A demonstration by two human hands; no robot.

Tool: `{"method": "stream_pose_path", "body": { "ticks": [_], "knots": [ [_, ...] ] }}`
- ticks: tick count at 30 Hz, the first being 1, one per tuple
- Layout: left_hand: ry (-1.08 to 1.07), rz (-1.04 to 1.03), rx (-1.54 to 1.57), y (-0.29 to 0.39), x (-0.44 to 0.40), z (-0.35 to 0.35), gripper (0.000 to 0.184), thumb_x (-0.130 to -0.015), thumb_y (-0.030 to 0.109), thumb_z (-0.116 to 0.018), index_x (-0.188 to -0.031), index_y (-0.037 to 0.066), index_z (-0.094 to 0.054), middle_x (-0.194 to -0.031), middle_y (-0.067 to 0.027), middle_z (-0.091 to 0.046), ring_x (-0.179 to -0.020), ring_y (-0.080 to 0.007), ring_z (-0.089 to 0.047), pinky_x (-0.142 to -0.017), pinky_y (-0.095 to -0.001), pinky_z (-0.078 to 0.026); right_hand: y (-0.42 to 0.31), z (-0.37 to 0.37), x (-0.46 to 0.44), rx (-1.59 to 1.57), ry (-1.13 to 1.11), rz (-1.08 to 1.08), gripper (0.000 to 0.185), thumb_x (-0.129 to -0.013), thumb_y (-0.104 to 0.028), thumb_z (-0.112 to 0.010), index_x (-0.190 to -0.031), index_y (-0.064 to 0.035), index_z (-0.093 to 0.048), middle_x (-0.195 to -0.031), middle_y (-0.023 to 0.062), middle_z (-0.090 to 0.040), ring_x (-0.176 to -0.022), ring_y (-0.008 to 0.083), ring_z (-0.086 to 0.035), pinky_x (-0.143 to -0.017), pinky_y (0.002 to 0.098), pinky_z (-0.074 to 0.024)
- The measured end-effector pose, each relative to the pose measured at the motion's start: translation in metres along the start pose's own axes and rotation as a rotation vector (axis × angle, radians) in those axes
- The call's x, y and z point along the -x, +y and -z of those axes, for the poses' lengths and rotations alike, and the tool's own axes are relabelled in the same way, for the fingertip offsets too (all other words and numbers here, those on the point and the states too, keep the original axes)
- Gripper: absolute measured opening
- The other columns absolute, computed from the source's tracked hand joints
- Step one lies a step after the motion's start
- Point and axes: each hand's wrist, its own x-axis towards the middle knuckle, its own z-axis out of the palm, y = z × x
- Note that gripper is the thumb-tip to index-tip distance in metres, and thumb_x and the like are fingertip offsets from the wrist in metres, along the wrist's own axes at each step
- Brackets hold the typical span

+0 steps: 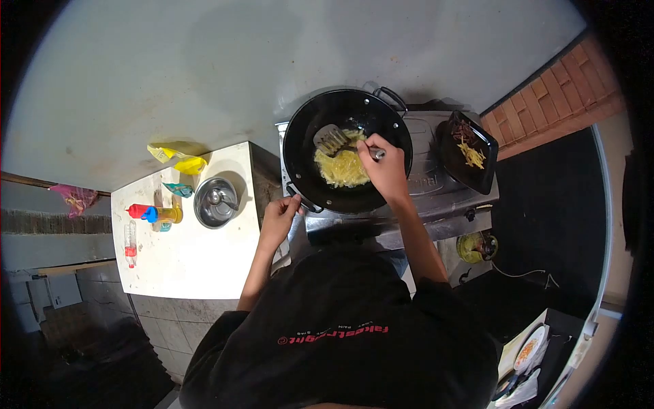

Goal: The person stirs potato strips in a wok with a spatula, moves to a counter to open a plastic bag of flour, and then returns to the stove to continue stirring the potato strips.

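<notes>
A black wok (301, 154) sits on the stove, with pale yellow shredded strips (343, 168) frying in oil in it. My right hand (383, 163) is closed around the handle of a slotted metal spatula (331, 140), whose blade rests in the wok at the strips' upper left edge. At the wok's lower left, my left hand (280, 218) pinches its near side handle (310, 204). The wok's far handle (391, 98) is untouched.
Right of the wok, a black tray (485, 178) holds yellow strips and dark reddish pieces on the steel stove (424, 178). On the white table (204, 266) stand a steel bowl (216, 203), squeeze bottles (162, 215), a clear bottle (130, 244) and a yellow packet (190, 165). A gas cylinder (470, 247) stands below right.
</notes>
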Motion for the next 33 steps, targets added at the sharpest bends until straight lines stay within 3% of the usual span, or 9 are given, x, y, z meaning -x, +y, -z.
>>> {"method": "stream_pose_path", "body": {
  "ticks": [8, 13, 19, 21, 28, 30, 31, 33],
  "knots": [
    [-0.016, 0.054, 0.061, 0.003, 0.001, 0.001, 0.048, -0.105, 0.035, -0.059, -0.071, 0.002, -0.066, -0.057, 0.0055, -0.043, -0.057, -0.0049, -0.036, -0.054, -0.0293, -0.026, -0.001, 0.005, -0.001, 0.095, -0.04, 0.05, 0.025, -0.093, -0.017, -0.072, -0.081, 0.0029, -0.063, -0.057, 0.0134, -0.059, -0.052, 0.0087, -0.051, -0.052, 0.0318, -0.0426],
    [-0.016, 0.043, 0.058, 0.006, 0.001, 0.0, 0.048, -0.105, 0.035, -0.059, -0.071, 0.002, -0.067, -0.058, 0.004, -0.046, -0.059, -0.0056, -0.038, -0.056, -0.0295, -0.029, -0.005, 0.028, -0.005, 0.096, -0.058, -0.036, 0.025, -0.093, -0.018, -0.071, -0.08, 0.0021, -0.063, -0.055, 0.0091, -0.053, -0.055, 0.0054, -0.046, -0.052, 0.0297, -0.0416],
    [-0.001, 0.006, 0.05, 0.004, 0.002, 0.0, 0.048, -0.105, 0.034, -0.059, -0.071, 0.001, -0.067, -0.058, 0.0036, -0.047, -0.059, -0.0055, -0.039, -0.055, -0.0293, -0.029, 0.007, 0.042, -0.014, 0.072, -0.007, 0.06, 0.019, -0.095, -0.015, -0.069, -0.086, 0.0007, -0.063, -0.061, 0.0085, -0.057, -0.06, 0.0038, -0.048, -0.054, 0.028, -0.0433],
    [0.005, 0.022, 0.061, 0.007, 0.003, -0.001, 0.048, -0.105, 0.032, -0.059, -0.071, 0.0, -0.067, -0.058, 0.0035, -0.047, -0.059, -0.0056, -0.039, -0.055, -0.0292, -0.029, 0.009, 0.042, -0.016, 0.107, 0.038, 0.197, 0.016, -0.095, -0.014, -0.068, -0.089, 0.0002, -0.063, -0.063, 0.0098, -0.058, -0.06, 0.0039, -0.05, -0.055, 0.0281, -0.0442],
    [-0.01, 0.036, 0.06, 0.006, 0.001, 0.0, 0.047, -0.105, 0.032, -0.059, -0.07, 0.0, -0.067, -0.058, 0.0037, -0.046, -0.058, -0.0057, -0.038, -0.055, -0.0291, -0.028, 0.026, 0.034, -0.015, 0.023, -0.013, 0.045, 0.017, -0.095, -0.012, -0.07, -0.086, -0.0003, -0.062, -0.062, 0.0095, -0.058, -0.06, 0.0036, -0.051, -0.054, 0.0286, -0.043],
    [0.006, 0.01, 0.072, 0.008, 0.002, -0.001, 0.048, -0.105, 0.032, -0.059, -0.07, 0.0, -0.066, -0.058, 0.0039, -0.045, -0.058, -0.0059, -0.037, -0.055, -0.0293, -0.028, 0.033, 0.031, -0.016, 0.023, -0.042, 0.054, 0.022, -0.1, -0.02, -0.067, -0.084, -0.0052, -0.063, -0.061, -0.0021, -0.058, -0.051, 0.0036, -0.055, -0.043, 0.023, -0.0368],
    [0.005, 0.01, 0.071, 0.008, 0.002, -0.001, 0.048, -0.105, 0.032, -0.059, -0.07, 0.0, -0.066, -0.058, 0.0039, -0.045, -0.058, -0.0059, -0.037, -0.055, -0.0293, -0.028, 0.033, 0.03, -0.015, 0.023, -0.041, 0.053, 0.022, -0.1, -0.02, -0.067, -0.084, -0.0052, -0.063, -0.061, -0.0021, -0.058, -0.051, 0.0036, -0.055, -0.043, 0.023, -0.0368],
    [-0.006, 0.037, 0.06, 0.008, 0.002, 0.0, 0.048, -0.105, 0.032, -0.059, -0.07, 0.0, -0.066, -0.058, 0.0039, -0.045, -0.058, -0.0061, -0.037, -0.055, -0.0296, -0.028, 0.03, 0.028, -0.014, -0.024, -0.016, -0.017, 0.022, -0.095, -0.015, -0.071, -0.082, 0.0004, -0.06, -0.058, 0.0078, -0.055, -0.057, 0.0038, -0.046, -0.051, 0.0292, -0.0393]
  ]
}}
